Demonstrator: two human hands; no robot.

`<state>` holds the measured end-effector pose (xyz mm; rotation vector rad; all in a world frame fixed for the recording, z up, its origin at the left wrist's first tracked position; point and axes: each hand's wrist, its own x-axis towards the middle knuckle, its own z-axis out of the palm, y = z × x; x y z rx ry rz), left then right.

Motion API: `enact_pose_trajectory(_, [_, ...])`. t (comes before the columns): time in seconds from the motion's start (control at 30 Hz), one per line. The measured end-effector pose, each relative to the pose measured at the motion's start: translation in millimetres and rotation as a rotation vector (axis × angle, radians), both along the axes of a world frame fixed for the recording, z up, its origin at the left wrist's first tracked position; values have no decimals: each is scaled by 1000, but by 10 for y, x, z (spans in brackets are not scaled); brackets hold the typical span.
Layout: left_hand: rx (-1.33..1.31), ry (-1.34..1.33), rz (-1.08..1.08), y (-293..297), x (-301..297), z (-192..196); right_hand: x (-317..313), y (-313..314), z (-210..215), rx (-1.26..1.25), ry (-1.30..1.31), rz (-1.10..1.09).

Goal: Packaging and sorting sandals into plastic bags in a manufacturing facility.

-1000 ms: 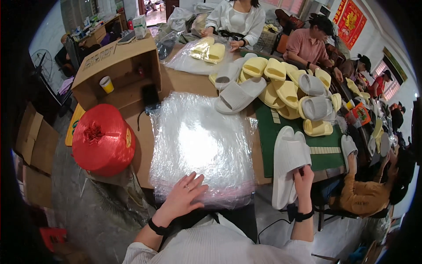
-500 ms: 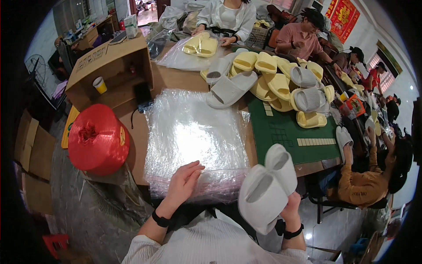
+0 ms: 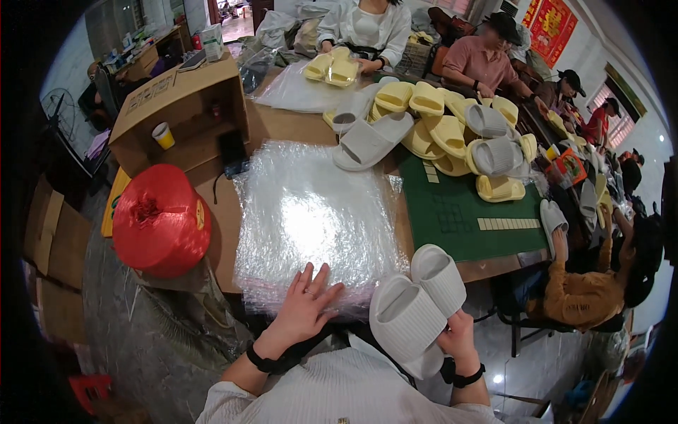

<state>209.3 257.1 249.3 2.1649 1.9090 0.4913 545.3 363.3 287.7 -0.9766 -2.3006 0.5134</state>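
A pair of light grey slide slippers (image 3: 407, 316) is gripped by my right hand (image 3: 459, 333) at the lower right, close to my body. The two slippers sit together, soles tilted down and openings facing up. My left hand (image 3: 305, 305) lies with spread fingers on the near edge of a stack of clear plastic bags (image 3: 318, 205). Nothing is held in it. The bags lie flat on the brown table (image 3: 224, 247), shiny with glare, and pinkish along the near edge.
A red roll of plastic twine (image 3: 161, 219) and an open cardboard box (image 3: 180, 113) with a yellow cup stand at left. Yellow and grey slippers (image 3: 445, 134) pile up beyond a green cutting mat (image 3: 452, 226). Across the table, a person holds bagged yellow slippers (image 3: 332, 68). Other people work at right.
My left hand has spread its fingers on the bags' near edge, which lies flatter now. My right hand has brought the grey slippers slightly left. The person opposite has raised the yellow pair.
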Motion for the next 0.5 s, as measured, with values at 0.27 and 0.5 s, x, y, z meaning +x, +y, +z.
enact_pose_trajectory(0.27, [-138,-1076,262,201,-131,321,-28,-48,122,65,-13,183])
enact_pose_trajectory(0.5, [-23,-772,33,215,-100,488,-355,-17,188,65,-145,364])
